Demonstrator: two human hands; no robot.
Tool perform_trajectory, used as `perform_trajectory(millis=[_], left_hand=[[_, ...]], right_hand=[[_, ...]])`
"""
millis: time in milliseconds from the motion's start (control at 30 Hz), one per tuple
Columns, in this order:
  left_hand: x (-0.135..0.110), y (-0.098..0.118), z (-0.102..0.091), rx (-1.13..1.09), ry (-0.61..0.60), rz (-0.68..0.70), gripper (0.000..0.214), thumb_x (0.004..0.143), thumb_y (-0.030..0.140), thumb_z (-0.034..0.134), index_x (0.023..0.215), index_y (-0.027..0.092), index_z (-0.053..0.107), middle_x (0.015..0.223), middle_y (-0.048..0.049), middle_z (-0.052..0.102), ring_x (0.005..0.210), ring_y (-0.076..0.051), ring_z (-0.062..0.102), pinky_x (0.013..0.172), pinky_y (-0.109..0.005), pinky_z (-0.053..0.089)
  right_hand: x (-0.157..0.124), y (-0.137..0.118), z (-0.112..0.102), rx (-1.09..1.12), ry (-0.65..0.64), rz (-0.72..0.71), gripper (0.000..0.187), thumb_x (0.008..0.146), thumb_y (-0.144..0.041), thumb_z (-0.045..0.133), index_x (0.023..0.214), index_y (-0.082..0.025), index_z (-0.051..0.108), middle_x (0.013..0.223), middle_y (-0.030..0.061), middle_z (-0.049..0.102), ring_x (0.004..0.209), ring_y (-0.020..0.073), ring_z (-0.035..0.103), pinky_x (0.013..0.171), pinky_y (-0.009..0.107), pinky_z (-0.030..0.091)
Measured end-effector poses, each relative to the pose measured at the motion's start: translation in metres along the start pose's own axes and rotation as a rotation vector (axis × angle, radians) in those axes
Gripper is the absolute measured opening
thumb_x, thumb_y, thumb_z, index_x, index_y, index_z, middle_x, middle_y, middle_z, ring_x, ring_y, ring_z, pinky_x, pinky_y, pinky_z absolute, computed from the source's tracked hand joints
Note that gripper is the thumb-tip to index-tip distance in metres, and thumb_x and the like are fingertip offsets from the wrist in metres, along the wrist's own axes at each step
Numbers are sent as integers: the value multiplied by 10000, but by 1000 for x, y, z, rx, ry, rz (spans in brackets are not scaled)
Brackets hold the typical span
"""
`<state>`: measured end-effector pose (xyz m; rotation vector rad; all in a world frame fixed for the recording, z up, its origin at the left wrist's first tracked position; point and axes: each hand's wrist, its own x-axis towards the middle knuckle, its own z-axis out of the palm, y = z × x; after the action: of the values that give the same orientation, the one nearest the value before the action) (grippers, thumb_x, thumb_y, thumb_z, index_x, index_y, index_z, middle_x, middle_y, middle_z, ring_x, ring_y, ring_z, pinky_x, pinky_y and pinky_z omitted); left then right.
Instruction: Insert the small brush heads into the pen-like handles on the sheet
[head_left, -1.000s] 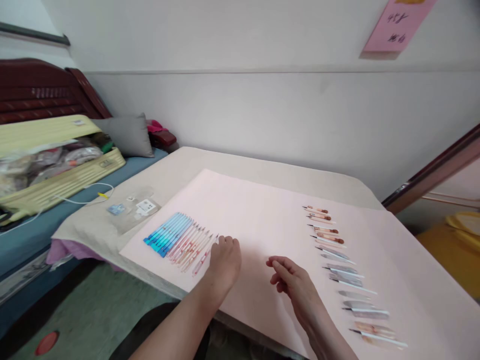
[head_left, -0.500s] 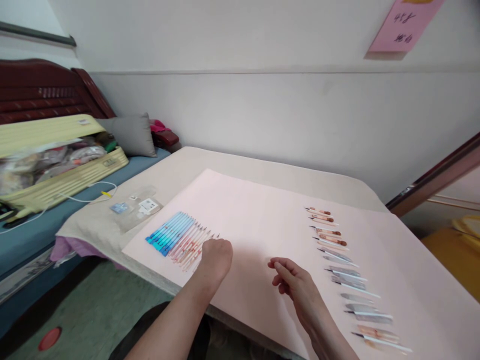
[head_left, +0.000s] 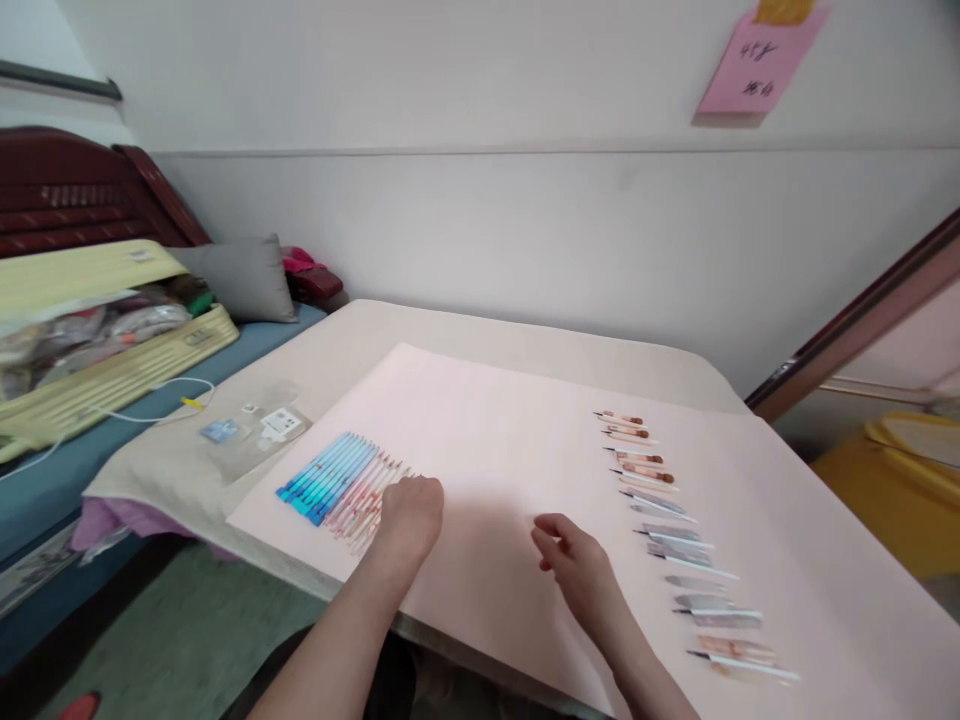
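Note:
My left hand is closed, knuckles up, at the right end of a row of slim pens. Its fingertips are hidden, so what they pinch cannot be made out. The row has blue pens at its left and pink-and-white patterned pens beside them, all lying side by side. Loosely curled, my right hand hovers over the pale pink sheet, with nothing visible in its fingers. To its right runs a column of white, dark-tipped pen refills, lying among brown-topped pieces and grey leaf-shaped pieces.
Clear plastic packaging with labels lies left of the sheet. A bed with a grey pillow and an open yellow case stands at the left. The white wall bounds the table's back; a yellow object is at the right.
The view has shifted slightly, so the scene sits a little further left. My left hand stays at the row's end; my right hand's fingers have drawn a bit closer together.

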<state>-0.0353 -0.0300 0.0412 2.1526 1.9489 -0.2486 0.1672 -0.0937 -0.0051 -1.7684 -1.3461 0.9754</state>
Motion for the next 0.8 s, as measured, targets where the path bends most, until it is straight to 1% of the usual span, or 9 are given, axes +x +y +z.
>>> perform_trajectory(millis=[67,133,167,233,267,333,433,567,800], left_hand=[[-2,12,8,-5,46,108,241,829,170,409,957,155,613,969,-130,638,951,-244,578,758,-353,440],[-4,26,23,-24,48,217,245,798,230,484,1019,178,575,1041,-105,609,979,-238,551,758,-335,445],[-4,32,32,-28,50,261,289,784,247,510,1060,177,558,1104,-110,585,1010,-244,534,784,-341,441],[-2,42,50,-22,93,351,368,824,220,444,1184,170,505,1280,-134,493,1133,-264,469,910,-396,381],[-1,45,59,-20,112,369,424,849,210,394,1267,161,448,1379,-144,404,1219,-277,399,970,-420,330],[4,49,74,-16,128,348,474,886,206,307,1352,147,366,1453,-142,308,1303,-285,296,1026,-446,256],[10,53,89,-5,201,292,493,916,242,232,1388,138,323,1468,-135,289,1335,-271,249,1056,-456,200],[9,58,97,9,308,274,507,924,288,195,1407,175,304,1488,-101,254,1360,-275,183,1070,-487,129],[7,57,103,24,354,291,519,916,305,219,1420,192,276,1499,-92,220,1370,-266,150,1073,-492,105]], right_hand=[[2,9,6,-386,110,-140,201,815,-302,499,944,-217,629,953,86,649,739,223,602,641,340,424],[3,18,15,-666,156,-258,238,834,-261,481,1021,-209,618,1087,118,622,949,281,577,763,390,422],[4,23,20,-748,154,-299,278,835,-261,489,1082,-200,599,1166,130,592,1047,300,537,830,415,405],[6,34,30,-837,143,-339,410,839,-280,497,1238,-188,513,1339,134,475,1208,314,427,950,453,334],[6,39,34,-859,142,-338,453,851,-307,484,1286,-182,473,1380,132,430,1250,316,383,984,470,299],[7,48,39,-874,138,-340,502,878,-372,434,1341,-179,416,1423,121,372,1301,311,317,1025,487,240],[5,53,42,-864,165,-352,508,909,-417,350,1369,-204,381,1451,99,326,1331,290,271,1053,481,196],[2,50,42,-852,201,-357,497,915,-422,328,1367,-223,385,1449,93,332,1329,284,277,1052,476,210],[-1,44,41,-846,220,-362,493,914,-408,327,1372,-230,373,1446,90,340,1330,275,275,1051,472,205]])
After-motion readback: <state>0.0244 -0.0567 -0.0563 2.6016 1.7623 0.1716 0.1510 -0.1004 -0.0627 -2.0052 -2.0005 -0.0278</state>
